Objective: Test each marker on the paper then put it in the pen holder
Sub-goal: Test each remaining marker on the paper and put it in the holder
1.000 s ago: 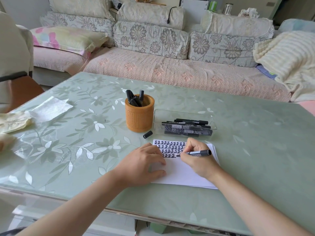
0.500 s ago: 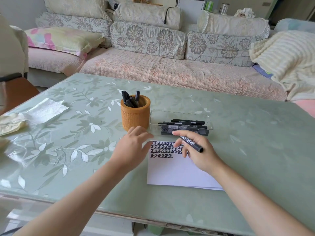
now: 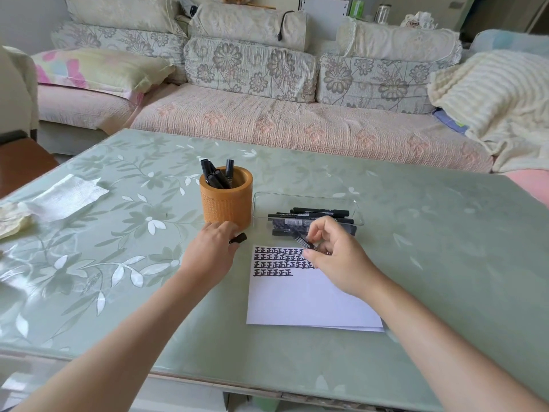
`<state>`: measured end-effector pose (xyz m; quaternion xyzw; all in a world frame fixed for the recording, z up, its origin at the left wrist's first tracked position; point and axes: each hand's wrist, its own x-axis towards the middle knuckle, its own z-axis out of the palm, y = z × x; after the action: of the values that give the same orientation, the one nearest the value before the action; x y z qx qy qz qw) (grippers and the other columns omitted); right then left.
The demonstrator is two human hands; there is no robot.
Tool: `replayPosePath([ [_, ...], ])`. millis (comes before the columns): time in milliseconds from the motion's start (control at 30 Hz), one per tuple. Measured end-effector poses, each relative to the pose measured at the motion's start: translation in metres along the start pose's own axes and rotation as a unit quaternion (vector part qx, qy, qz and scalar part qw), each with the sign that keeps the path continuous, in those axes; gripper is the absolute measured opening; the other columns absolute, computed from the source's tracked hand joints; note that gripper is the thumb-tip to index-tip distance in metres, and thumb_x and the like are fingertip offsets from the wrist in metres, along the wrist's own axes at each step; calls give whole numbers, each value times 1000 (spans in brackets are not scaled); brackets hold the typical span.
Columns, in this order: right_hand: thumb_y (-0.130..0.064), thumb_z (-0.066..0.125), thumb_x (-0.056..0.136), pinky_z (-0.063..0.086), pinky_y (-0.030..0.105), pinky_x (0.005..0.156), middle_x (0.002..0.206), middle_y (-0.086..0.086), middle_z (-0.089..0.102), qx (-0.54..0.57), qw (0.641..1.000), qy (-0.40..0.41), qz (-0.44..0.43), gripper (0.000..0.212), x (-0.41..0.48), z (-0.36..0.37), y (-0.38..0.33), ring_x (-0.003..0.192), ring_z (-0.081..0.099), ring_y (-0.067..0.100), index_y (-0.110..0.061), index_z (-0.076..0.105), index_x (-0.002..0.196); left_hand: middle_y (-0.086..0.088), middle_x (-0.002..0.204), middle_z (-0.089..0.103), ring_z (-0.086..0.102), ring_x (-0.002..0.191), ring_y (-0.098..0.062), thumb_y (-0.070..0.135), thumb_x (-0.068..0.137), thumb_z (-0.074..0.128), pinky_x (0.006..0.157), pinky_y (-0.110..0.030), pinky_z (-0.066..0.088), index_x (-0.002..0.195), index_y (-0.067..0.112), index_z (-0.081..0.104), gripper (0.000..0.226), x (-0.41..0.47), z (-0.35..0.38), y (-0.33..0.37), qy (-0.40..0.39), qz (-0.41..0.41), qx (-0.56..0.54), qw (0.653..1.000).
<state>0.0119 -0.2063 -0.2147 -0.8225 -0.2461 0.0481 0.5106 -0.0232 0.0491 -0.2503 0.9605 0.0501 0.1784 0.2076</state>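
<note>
The left hand (image 3: 212,251) lies on the surface (image 3: 416,263), its grip pinched on a black cap (image 3: 238,238). Just beyond it stands the orange pen holder (image 3: 226,200) with markers inside. The right hand (image 3: 338,254) has its grip clamped on a marker (image 3: 303,241), above the paper (image 3: 303,298). Beyond this grip, the clear tray (image 3: 306,197) holds more markers.

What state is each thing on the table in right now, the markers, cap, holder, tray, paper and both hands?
Marker: uncapped, held in right hand.
Cap: off, at left hand fingertips; grip unclear.
Pen holder: upright, several markers inside.
Clear tray: open, markers lying flat.
Paper: flat, four rows of marks.
</note>
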Motion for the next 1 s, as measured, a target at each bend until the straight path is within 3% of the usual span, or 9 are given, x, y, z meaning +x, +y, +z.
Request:
replayPosePath([
  [133,-8,75,81,41,9,74,89,-16,65,-63,997,50,13,29,1,0,-1,74,56,-10,-34,65,90,-4,104,59,50,104,-27,18,93,60,75,-35,42,110,18,67,19,-2,-3,0,-22,-23,8,999],
  [200,-14,74,83,42,8,78,91,-21,68,-106,993,57,13,22,0,-1,-1,82,58,-15,-32,70,95,0,104,61,52,102,-24,18,93,59,71,-32,40,110,20,65,18,-5,-8,5,-8,-13,-4,1000],
  [300,-20,70,86,47,20,90,104,-17,70,-177,982,68,-17,20,0,-1,-2,99,62,-2,-31,72,102,7,100,62,54,92,-18,17,93,59,69,-32,45,110,23,65,19,-9,-15,16,16,38,-44,998],
  [467,-22,67,87,48,29,91,103,-18,68,-227,971,65,-46,19,1,0,-6,103,61,6,-32,71,103,10,93,60,54,83,-10,18,93,60,68,-25,44,105,24,66,15,-18,-17,31,15,109,-85,990],
  [567,-23,67,88,48,29,90,101,-18,67,-234,970,50,-42,19,0,1,-7,103,59,8,-32,70,103,12,92,60,54,83,-8,19,93,60,71,-24,46,105,25,66,15,-21,-16,37,12,123,-99,987],
  [733,-21,66,88,46,25,89,102,-19,66,-219,974,33,-48,18,0,4,-8,103,58,5,-30,70,103,18,90,55,54,83,-3,19,93,59,69,-10,39,106,26,65,16,-23,-17,42,-10,145,-112,983],
  [867,-16,71,82,40,14,79,98,-18,66,-192,980,8,-50,21,-2,7,-9,96,58,0,-27,70,100,16,87,54,50,82,-4,20,93,61,70,-17,40,109,22,69,18,-20,-18,43,-29,161,-103,981],
  [1000,-24,76,79,45,21,79,97,-17,68,-217,975,26,-36,18,0,9,-12,94,60,3,-31,70,94,12,83,56,48,80,-7,25,93,62,65,-12,34,102,21,72,15,-16,-21,42,-28,188,-90,978],
])
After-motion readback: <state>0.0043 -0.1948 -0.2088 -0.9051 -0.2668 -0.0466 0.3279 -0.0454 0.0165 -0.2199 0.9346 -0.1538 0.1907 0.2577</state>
